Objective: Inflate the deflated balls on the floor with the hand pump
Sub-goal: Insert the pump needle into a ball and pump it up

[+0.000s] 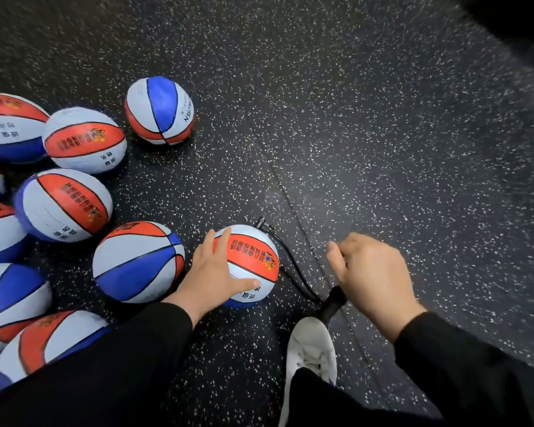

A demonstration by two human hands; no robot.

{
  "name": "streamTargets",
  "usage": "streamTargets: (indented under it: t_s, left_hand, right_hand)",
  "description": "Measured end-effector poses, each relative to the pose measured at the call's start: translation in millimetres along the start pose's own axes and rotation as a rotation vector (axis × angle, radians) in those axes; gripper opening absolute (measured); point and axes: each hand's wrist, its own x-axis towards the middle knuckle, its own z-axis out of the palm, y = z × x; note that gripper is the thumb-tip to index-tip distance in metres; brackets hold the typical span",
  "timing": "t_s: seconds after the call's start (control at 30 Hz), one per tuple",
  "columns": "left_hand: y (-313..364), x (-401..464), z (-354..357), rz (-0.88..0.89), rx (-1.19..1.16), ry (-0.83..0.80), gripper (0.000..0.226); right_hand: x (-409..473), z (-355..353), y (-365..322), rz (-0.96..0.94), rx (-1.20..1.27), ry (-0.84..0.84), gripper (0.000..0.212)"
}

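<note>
Left hand (211, 269) spread over a ball (253, 263) on the floor (383, 149), fingers straight, thumb laid along the near white panel, fingertips reaching the far edge. Red band of that ball running from upper left to lower right, printed in black characters too small to read, a small cartoon figure at the right end. Right hand (370, 272) curled round the top of the pump (332, 303), just right of the ball; only a short dark stretch of the pump showing below the fist, long axis leaning from the hand down and left toward a white shoe (312, 349); handle itself hidden in the grip, base hidden behind the shoe. Black hose (293, 266) curving from the pump round the right side of the ball up to a fitting at the far edge; needle not visible. Loose cluster of other balls (74, 204) to the left, red, white and blue, several cut off by the left edge, some printed with unreadable characters. One further ball (160, 110) apart at the back, marked "CHILDREN" sideways along one white panel. Black sleeves on both forearms. Top right corner dark and blurred.
</note>
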Motion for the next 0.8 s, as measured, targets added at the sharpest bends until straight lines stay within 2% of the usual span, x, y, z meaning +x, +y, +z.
streamTargets:
  t_s: [0.07, 0.17, 0.33, 0.43, 0.53, 0.6, 0.73, 0.8]
  left_hand:
    - [-1, -2, 0, 0.001, -0.002, -0.007, 0.135]
    - [-1, -4, -1, 0.004, 0.006, -0.001, 0.135]
    - [-2, -2, -2, -0.012, 0.014, -0.01, 0.135]
    - [0, -3, 1, -0.007, -0.002, -0.013, 0.135]
    - [0, -2, 0, -0.005, 0.006, 0.0, 0.135]
    - [-1, -3, 2, -0.003, 0.0, 0.002, 0.136]
    - [-1, -2, 1, -0.001, 0.006, 0.006, 0.135]
    - [-1, -4, 1, -0.001, 0.011, 0.001, 0.135]
  right_hand:
    - [-24, 31, -1, 0.013, -0.042, -0.046, 0.047]
    - [-49, 78, -7, -0.089, -0.062, -0.127, 0.048]
    - [-46, 85, -6, -0.111, -0.085, -0.2, 0.053]
    - [-22, 51, -4, -0.09, -0.035, -0.162, 0.056]
    - [10, 0, -2, -0.146, 0.04, -0.005, 0.053]
    - [13, -15, 0, -0.147, 0.057, 0.037, 0.054]
    - [-27, 33, 4, -0.01, -0.038, -0.02, 0.055]
    - [-61, 67, -1, -0.07, -0.026, -0.091, 0.056]
